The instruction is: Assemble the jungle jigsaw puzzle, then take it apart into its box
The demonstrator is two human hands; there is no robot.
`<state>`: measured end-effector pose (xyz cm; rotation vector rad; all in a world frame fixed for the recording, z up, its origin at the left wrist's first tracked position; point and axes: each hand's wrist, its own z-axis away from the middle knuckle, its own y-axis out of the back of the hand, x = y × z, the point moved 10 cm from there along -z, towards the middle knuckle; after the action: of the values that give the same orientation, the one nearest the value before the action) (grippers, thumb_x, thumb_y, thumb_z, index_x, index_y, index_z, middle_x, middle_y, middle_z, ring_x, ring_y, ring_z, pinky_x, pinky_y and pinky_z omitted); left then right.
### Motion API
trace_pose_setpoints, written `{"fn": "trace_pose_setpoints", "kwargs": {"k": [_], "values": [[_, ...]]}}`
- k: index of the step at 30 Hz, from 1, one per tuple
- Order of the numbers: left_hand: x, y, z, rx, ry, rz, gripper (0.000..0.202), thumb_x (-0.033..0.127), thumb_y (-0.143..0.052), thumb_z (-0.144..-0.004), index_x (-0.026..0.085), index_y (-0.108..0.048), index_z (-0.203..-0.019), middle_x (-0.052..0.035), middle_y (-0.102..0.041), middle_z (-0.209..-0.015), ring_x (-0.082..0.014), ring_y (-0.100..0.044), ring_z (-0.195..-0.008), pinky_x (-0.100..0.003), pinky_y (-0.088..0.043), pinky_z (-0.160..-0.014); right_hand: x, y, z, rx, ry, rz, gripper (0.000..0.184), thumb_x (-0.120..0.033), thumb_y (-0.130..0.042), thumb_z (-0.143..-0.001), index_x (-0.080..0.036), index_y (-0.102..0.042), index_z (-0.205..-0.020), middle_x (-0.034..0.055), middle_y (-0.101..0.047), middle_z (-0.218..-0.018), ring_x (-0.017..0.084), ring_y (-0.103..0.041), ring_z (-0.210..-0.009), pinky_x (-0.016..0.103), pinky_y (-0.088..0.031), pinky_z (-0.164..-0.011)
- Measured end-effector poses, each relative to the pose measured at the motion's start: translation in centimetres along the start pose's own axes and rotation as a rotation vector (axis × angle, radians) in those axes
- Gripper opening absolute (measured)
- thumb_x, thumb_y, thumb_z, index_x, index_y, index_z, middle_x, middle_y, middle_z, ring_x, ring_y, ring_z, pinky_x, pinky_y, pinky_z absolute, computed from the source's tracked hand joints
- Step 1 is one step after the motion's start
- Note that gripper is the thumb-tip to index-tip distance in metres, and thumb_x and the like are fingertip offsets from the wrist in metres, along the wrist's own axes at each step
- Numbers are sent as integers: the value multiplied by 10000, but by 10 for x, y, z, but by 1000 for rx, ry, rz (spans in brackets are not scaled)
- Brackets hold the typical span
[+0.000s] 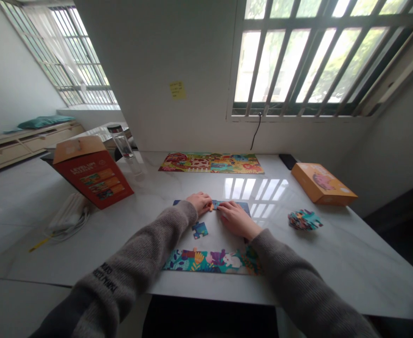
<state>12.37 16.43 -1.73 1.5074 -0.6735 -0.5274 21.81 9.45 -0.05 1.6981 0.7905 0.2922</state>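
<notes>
Piece lay 6 o'clock off left hand, I noted, right hand farther; both pressed flat on strip.

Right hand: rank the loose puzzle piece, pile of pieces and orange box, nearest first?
1. Loose puzzle piece, just left of the right hand.
2. Pile of pieces, to its right.
3. Orange box, far right, farther back.

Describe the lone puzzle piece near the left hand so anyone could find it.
On the white marble table, find the assembled strip at the near edge. Just past it, beside the left sleeve, lies one blue piece, joined to nothing.
</notes>
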Motion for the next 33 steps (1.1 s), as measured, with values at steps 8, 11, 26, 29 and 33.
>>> {"fn": "trace_pose_setpoints", "kwargs": {"k": [8,11,26,29,33], "values": [[5,-3,4,-3,72,-62,264,315,-484,-972,301,-689,-1137,-60,-644,-1199,-258,-551,-1081,-355,-481,-834,0,-2,-1,-6,-28,31,411,-162,-542,-908,-212,-578,-1315,109,-614,-1249,259,-494,-1170,425,-417,-1042],[8,-1,6,-28,52,-65,277,313,-472,-974,308,-687,-1148,-57,-636,-1215,-256,-543,-1092,-348,-476,-835,0,-3,0,-9,-29,36,407,-163,-532,-915,-221,-576,-1316,102,-610,-1250,251,-490,-1173,414,-408,-1044],[17,14,13,50,136,-13,258,410,-562,-907,284,-670,-1105,-48,-634,-1190,-264,-535,-1113,-396,-463,-893,0,-3,0,-26,-45,30,454,-145,-520,-920,-265,-564,-1355,87,-603,-1266,242,-472,-1195,400,-390,-1047],[19,14,12,60,154,-28,239,396,-566,-903,270,-661,-1082,-57,-633,-1167,-268,-536,-1100,-400,-468,-874,0,-2,0,-19,-37,21,412,-146,-533,-914,-232,-582,-1314,94,-610,-1255,244,-483,-1179,400,-404,-1037],[18,11,11,68,190,-4,285,389,-571,-899,257,-640,-1143,-67,-635,-1189,-278,-531,-1116,-411,-470,-871,-1,0,0,-9,-21,4,364,-133,-533,-910,-213,-604,-1258,98,-623,-1237,249,-498,-1159,404,-424,-1020]]}}
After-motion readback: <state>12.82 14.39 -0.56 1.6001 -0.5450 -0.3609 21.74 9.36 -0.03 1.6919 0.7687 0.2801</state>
